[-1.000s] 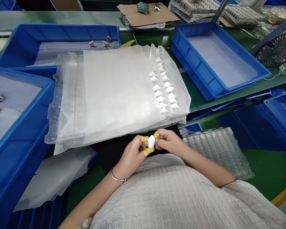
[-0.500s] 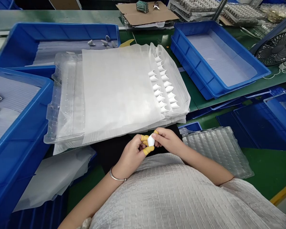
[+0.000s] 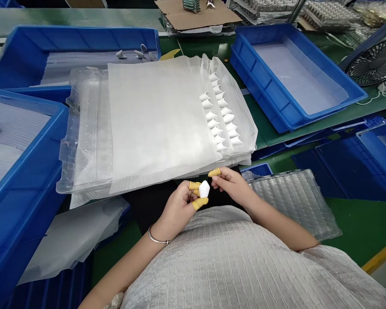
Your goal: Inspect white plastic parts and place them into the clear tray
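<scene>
Between the yellow-cotted fingers of my left hand point(image 3: 182, 204) is a small white plastic piece point(image 3: 204, 189), smooth and with a pointed top. My left hand is closed on it, just in front of the table edge. To its right, my right hand point(image 3: 229, 182) is apart from the piece, its yellow-cotted index finger stretched out and nothing visible in its fingers. Beyond both hands lies a clear plastic tray point(image 3: 67, 161) covered by a white translucent sheet point(image 3: 161, 120). Rows of similar white curved pieces point(image 3: 216, 130) show at the sheet's right side.
Blue bins with grey pieces stand at left point(image 3: 56, 116) and back left point(image 3: 83, 38). Another blue bin point(image 3: 278, 96) is at right, near a black fan point(image 3: 378, 62). A clear ribbed tray point(image 3: 296, 201) lies below my right arm; white sheets point(image 3: 73, 240) hang at lower left.
My right hand has drawn away from the white piece, slightly right and up. My left hand still holds the piece in nearly the same place. The view has shifted slightly.
</scene>
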